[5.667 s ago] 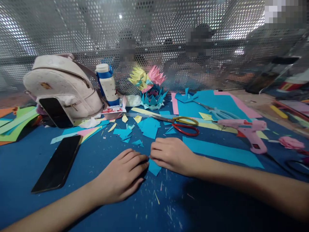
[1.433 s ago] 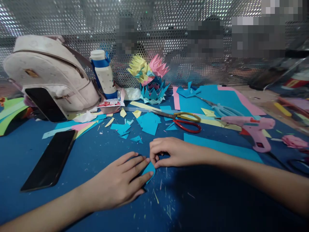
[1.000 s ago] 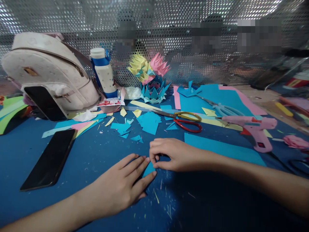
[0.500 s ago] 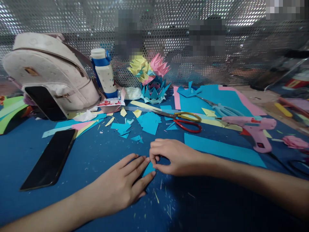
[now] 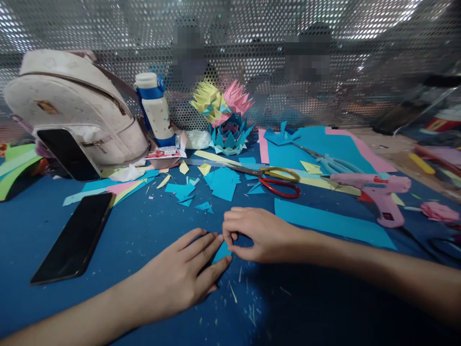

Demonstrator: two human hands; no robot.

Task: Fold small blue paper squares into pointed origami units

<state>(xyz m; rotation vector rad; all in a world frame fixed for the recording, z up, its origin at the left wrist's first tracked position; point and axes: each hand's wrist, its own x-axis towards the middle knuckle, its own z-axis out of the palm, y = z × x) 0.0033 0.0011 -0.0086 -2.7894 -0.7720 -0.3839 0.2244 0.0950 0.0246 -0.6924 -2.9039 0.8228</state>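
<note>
Near the front edge of the blue table (image 5: 108, 240), a small piece of light blue paper (image 5: 222, 251) is lying flat between two hands, and only a sliver of it is seen. It is pressed down by the left hand (image 5: 180, 276), which is spread palm down with the fingers (image 5: 216, 266) stretched flat over the paper's left part; nothing is grasped by it. The paper's right corner is pinched by the right hand (image 5: 257, 233), whose fingers are curled in and whose thumb and forefinger are closed on the paper's edge. The two hands are nearly touching at the fingertips.

Just behind the right hand, a long strip of light blue paper (image 5: 331, 223) is laid across the table. Farther back, scissors (image 5: 273, 180) with one yellow and one red handle are lying among light blue scraps (image 5: 221, 185). A pink glue gun (image 5: 378, 192) is resting to the right of them. Toward the left front, a black phone (image 5: 74, 238) is lying face up, well apart from the hands. At the back left corner, a white backpack (image 5: 72, 105) is set against the perforated metal screen (image 5: 252, 48), with a second phone (image 5: 68, 154) leaned on it and a white and blue bottle (image 5: 154, 110) beside it. By the back edge, a folded paper flower (image 5: 225, 117) in yellow, pink and blue is standing.
</note>
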